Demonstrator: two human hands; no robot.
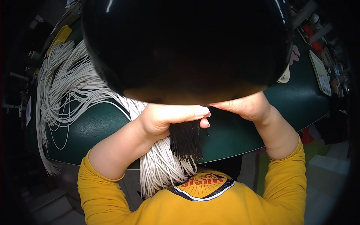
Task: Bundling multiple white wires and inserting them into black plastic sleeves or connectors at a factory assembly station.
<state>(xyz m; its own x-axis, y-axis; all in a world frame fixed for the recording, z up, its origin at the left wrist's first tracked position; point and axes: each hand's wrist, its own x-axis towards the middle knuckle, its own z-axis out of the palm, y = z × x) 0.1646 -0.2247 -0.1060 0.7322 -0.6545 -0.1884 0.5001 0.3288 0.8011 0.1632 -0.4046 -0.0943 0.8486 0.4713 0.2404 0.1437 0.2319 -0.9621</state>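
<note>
A bundle of thin black wires [185,140] hangs from my left hand [165,116], whose thumb and fingers are closed round it. The loose wire ends point down toward my body. Beneath that hand and forearm runs a thick bundle of white wires [161,161], its near ends drooping over the table's front edge. My right hand [249,107] comes in from the right, its thumb stretched toward the left thumb's tip. A large, dark, rounded shape [187,48] hides the rest of the right fingers and the upper part of the black bundle.
More white wires [71,86] spread in loops over the left of the green table [240,137], some hanging off its edge. A yellow piece [63,34] lies at the far left. On the right are a pale tray [320,73], a pink scrap [295,54] and a cream rounded object [285,76].
</note>
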